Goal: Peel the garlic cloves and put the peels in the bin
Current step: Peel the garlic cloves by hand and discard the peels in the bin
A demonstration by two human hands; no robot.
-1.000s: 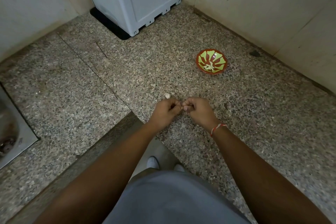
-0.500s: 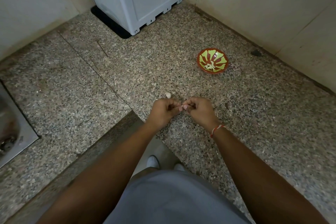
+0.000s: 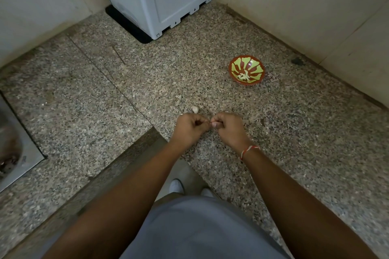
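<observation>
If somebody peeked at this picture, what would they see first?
Probably the two hands, left hand and right hand, meeting in the middle over the speckled counter, pinching something tiny between them. Next, the bright red-and-green bowl farther back on the right, with pale bits inside.

No legible text or labels anywhere.

Bare arms, grey top, one thread bracelet

Both forearms are bare, no sleeves showing at all. There's a thin red and white thread bracelet (image 3: 249,150) tied round the right wrist, nothing on the left one. Plain grey garment (image 3: 202,229) over the torso, no print that I can see, and white shoes (image 3: 176,185) poking out below it.
</observation>
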